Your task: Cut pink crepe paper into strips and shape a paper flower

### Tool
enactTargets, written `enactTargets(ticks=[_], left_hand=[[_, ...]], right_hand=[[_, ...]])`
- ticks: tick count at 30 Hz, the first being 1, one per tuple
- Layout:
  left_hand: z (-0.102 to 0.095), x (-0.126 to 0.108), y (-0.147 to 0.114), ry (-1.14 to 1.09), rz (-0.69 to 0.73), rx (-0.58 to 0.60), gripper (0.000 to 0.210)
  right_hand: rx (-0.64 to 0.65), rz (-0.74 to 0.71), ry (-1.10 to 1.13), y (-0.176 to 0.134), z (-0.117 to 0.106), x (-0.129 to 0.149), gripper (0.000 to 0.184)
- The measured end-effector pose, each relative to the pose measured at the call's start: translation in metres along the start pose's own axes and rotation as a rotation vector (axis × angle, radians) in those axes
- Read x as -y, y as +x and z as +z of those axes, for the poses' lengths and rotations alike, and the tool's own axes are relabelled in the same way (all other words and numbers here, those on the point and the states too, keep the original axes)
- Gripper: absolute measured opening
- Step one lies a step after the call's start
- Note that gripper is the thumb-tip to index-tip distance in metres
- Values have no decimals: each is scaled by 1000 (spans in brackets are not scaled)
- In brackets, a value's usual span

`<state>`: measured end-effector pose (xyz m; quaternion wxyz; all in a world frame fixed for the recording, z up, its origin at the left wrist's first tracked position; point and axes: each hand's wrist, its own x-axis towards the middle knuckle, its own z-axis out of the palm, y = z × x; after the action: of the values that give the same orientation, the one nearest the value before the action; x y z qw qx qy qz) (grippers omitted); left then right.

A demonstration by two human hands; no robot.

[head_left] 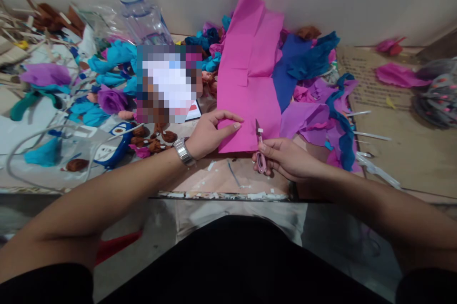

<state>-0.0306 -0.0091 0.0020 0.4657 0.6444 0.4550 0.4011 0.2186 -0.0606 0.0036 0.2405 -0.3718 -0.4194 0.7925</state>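
A large sheet of bright pink crepe paper (246, 111) lies across the table in front of me, creased and partly folded, its far end leaning up against the wall. My left hand (210, 135) rests on its lower left part, thumb and forefinger stretched out and apart. In my right hand (282, 156) I grip a small pair of pink-handled scissors (262, 158). Their dark blades point away from me and lie over the paper near its lower right edge. Whether the blades are cutting into the sheet cannot be made out.
Crepe-paper flowers (112, 99) and scraps crowd the left. A water bottle (143, 18) stands behind a blurred-out patch. A blue-and-white device (114, 144) with a cable lies nearby. Purple paper (307, 118) and blue paper (285, 70) lie right, beside cardboard (400, 137).
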Motion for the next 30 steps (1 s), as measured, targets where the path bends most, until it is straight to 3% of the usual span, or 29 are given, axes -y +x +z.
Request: enactTargets(ticks=[30], left_hand=[[-1,2,0,13,22,5,24]], right_hand=[[-45,-20,-46,1,5,3,42]])
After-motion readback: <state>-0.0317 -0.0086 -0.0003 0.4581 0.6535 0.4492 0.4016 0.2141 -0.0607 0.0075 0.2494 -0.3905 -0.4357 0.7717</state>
